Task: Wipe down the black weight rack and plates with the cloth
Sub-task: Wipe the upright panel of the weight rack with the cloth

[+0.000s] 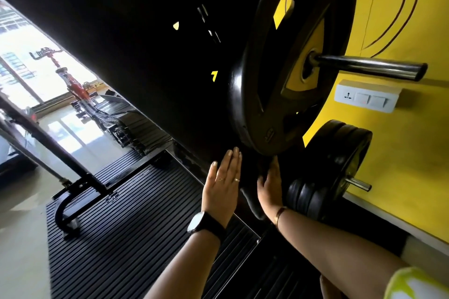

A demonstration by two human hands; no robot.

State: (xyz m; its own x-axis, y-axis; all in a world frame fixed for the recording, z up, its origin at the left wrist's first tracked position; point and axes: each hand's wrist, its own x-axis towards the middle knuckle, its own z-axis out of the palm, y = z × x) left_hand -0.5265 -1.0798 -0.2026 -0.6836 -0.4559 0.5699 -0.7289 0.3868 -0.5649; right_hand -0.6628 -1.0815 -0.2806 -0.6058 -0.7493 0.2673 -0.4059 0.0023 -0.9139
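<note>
From the head camera, two hands reach up to the foot of the black weight rack (150,60). One large black plate (272,94) hangs on the upper of two chrome pegs (369,68). Its face is dull and scuffed, with cut-outs that show yellow behind. The lower peg (359,185) carries a stack of smaller plates (340,153) in two sizes; their exact count is hard to tell.

The cloth (251,201) is a single dark piece, nearly as black as the rack. It sits low between the hands, just under the large plate's bottom rim, and hangs below the right palm.

The left hand (223,183) is released, its fingers straight and together, flat beside the cloth. It wears two rings, with one watch (202,223) on the wrist. The right hand (269,188) lies on the cloth with its fingers pointing up to the plate's rim. I cannot tell whether they only press the cloth or grasp it. One bracelet (280,213) circles that wrist.

The floor is a ribbed black rubber mat (121,221). The wall (401,19) is yellow and holds one white switch panel (366,96). Far left, a red exercise bike (73,85) stands by bright windows.
</note>
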